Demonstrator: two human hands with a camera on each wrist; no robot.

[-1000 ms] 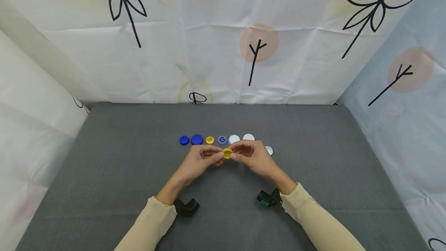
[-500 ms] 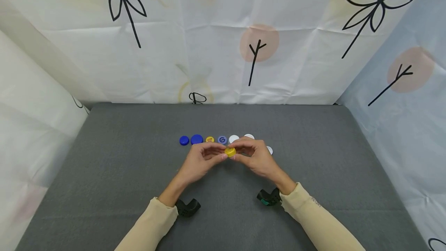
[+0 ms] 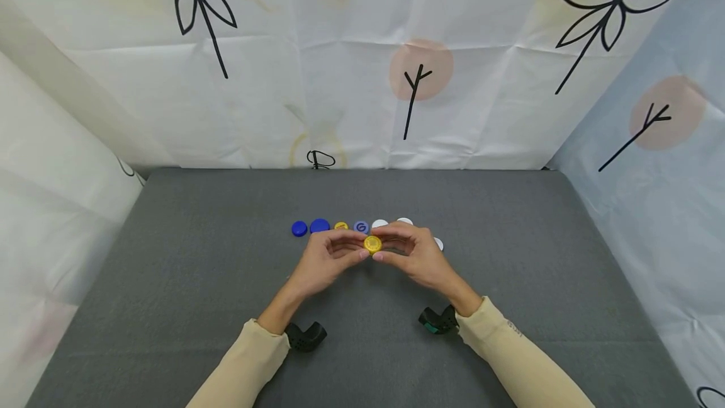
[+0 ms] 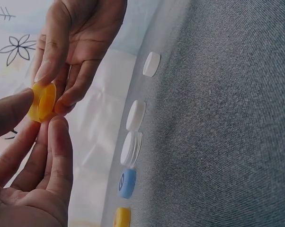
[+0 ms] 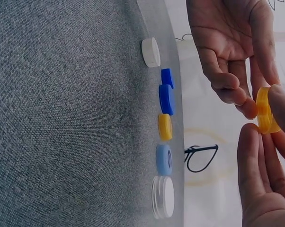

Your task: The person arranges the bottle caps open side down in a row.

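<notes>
A yellow bottle cap (image 3: 372, 244) is held up between both hands, its round face turned towards the head camera. My left hand (image 3: 330, 259) pinches its left side with thumb and fingers. On the right side, my right hand (image 3: 418, 258) grips the same cap by its rim. In the left wrist view the cap (image 4: 42, 101) shows its open, hollow side. Behind the hands a row of caps lies on the table: two dark blue caps (image 3: 320, 225), another yellow cap (image 3: 341, 225), a light blue cap (image 3: 361, 226) with a dark mark, and white caps (image 3: 379, 223) partly covered by my right hand.
The grey cloth-covered table (image 3: 215, 257) meets a white patterned fabric backdrop (image 3: 340, 80). One white cap (image 3: 438, 243) lies at the right, partly behind my right hand. In the right wrist view a further white cap (image 5: 151, 52) lies beside the dark blue ones.
The yellow cap has been turned between the fingers: its hollow side faced the head camera, then its edge, now its closed face. Both hands have shifted only slightly.
</notes>
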